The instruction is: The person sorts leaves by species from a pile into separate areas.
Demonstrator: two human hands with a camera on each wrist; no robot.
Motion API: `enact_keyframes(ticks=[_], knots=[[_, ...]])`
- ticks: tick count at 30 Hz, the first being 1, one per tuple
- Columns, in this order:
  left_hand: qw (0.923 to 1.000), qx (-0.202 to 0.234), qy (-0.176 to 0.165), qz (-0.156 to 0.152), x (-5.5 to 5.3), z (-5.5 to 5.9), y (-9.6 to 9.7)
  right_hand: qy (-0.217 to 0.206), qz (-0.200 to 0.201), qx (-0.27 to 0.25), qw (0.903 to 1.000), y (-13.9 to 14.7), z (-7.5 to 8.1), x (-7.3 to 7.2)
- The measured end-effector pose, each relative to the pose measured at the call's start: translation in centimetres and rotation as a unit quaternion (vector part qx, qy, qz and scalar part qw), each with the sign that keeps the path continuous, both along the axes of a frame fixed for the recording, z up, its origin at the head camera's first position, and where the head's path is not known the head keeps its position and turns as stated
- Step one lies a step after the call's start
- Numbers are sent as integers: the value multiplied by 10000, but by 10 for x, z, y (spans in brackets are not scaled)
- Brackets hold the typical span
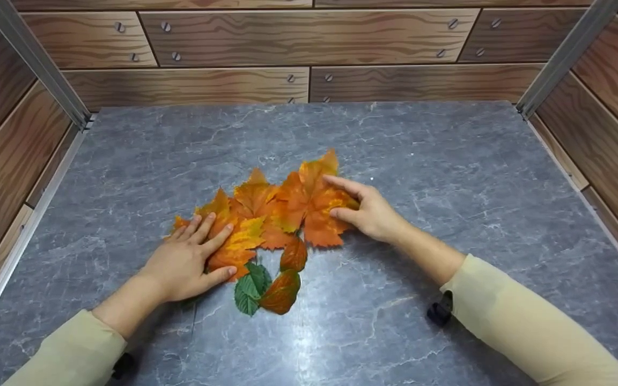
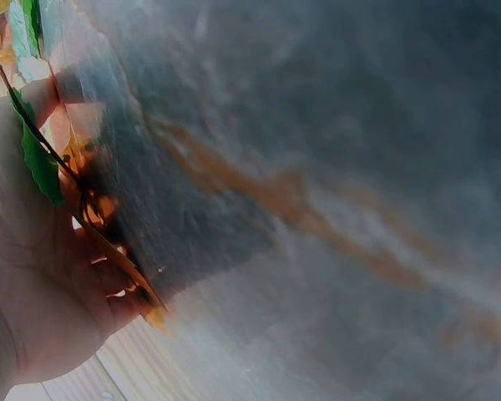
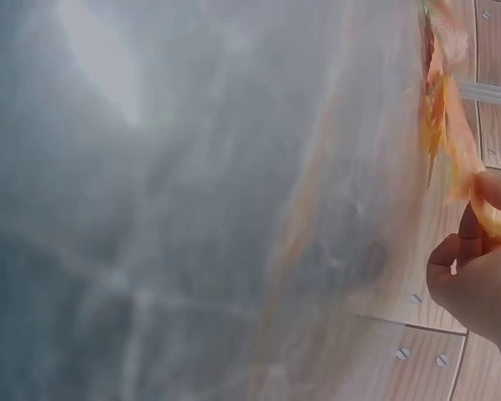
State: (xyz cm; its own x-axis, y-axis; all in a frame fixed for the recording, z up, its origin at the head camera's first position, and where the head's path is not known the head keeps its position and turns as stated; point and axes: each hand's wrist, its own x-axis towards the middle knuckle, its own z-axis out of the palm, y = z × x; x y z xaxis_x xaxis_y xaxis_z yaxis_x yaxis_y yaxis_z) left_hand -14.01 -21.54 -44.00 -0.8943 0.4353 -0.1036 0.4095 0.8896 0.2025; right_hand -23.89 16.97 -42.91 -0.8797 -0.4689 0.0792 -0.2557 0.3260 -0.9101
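Note:
A garland of orange and yellow autumn leaves (image 1: 255, 201) lies in an arc on the tabletop. From its lower part hang green leaves (image 1: 250, 289) and small reddish-brown leaves (image 1: 282, 292). My left hand (image 1: 180, 265) rests flat on the left end, fingers spread over the leaves. In the left wrist view, a thin dark stem (image 2: 46, 142) crosses in front of the palm. On the right end, my right hand (image 1: 376, 214) pinches a large orange leaf between thumb and fingers. The right wrist view shows this leaf (image 3: 459, 142) from the side, its edge in the hand.
The grey marbled tabletop (image 1: 421, 155) extends around the garland. Wood-patterned panels (image 1: 309, 40) wall the back and both sides, with metal posts (image 1: 46, 69) at the far corners. A metal strip (image 1: 24, 244) runs along the left edge.

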Motion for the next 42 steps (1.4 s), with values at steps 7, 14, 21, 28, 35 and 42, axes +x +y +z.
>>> enact_keyframes(ticks=[7, 14, 21, 28, 35, 42], knots=[[10000, 3, 41, -1, 0, 1, 0, -19, -436, -339, 9985, 3, 11, -5], [10000, 14, 72, -45, 0, 2, -1, 246, -854, -610, 9942, 13, 24, -15], [10000, 4, 68, -24, -1, 0, -2, 485, -1149, -1237, 9845, 32, 39, -30], [10000, 13, 92, -26, -1, 1, -2, 623, -1796, -1449, 9710, 58, 48, -46], [10000, -12, 75, -34, 0, 1, -2, 435, -2229, -1743, 9581, 90, 52, -62], [9999, -43, 121, -55, 0, -2, 0, -30, -2265, -2445, 9428, 125, 47, -78]])
